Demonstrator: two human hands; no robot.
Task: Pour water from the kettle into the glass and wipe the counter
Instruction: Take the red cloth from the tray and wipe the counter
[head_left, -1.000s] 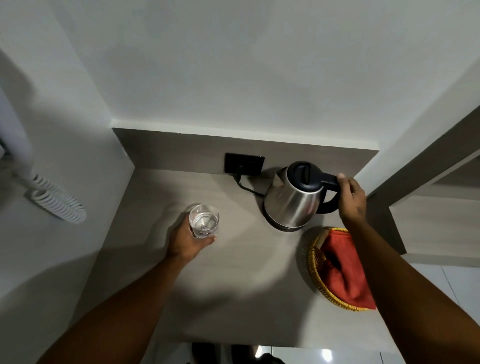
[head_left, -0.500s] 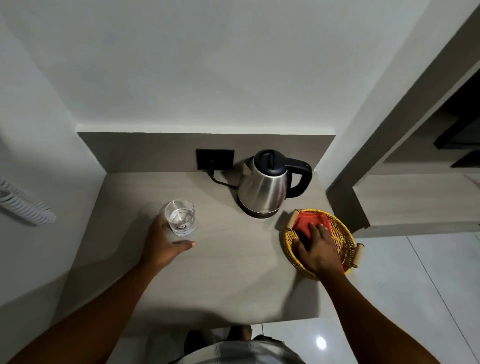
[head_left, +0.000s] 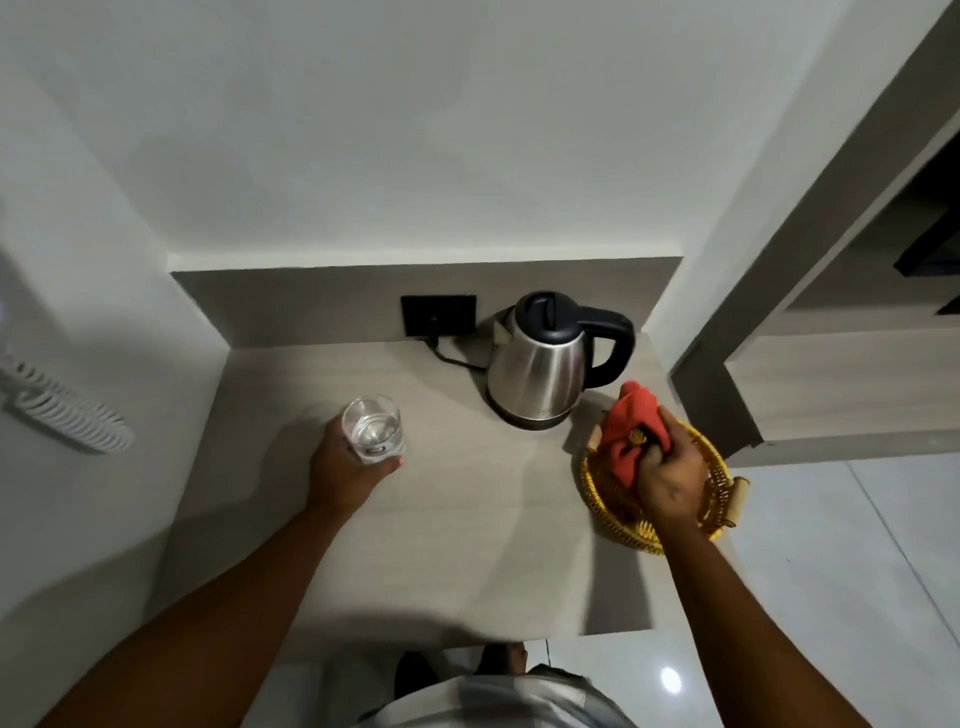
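Observation:
A steel kettle (head_left: 540, 371) with a black lid and handle stands on its base at the back of the grey counter (head_left: 467, 519). A clear glass (head_left: 373, 427) holding water stands left of the middle, and my left hand (head_left: 345, 467) is wrapped around it. My right hand (head_left: 670, 475) grips a bunched red cloth (head_left: 631, 428), lifted just above the yellow wicker basket (head_left: 602, 493) at the counter's right edge.
A black wall socket (head_left: 439, 314) with the kettle's cord sits on the backsplash. White walls close in the counter at the left and back. A coiled white cord (head_left: 67, 410) hangs on the left wall. Shelving (head_left: 831, 374) stands to the right, tiled floor below.
My right hand left the kettle handle, went down into the basket, closed on the red cloth and raised it. My left hand stays on the glass.

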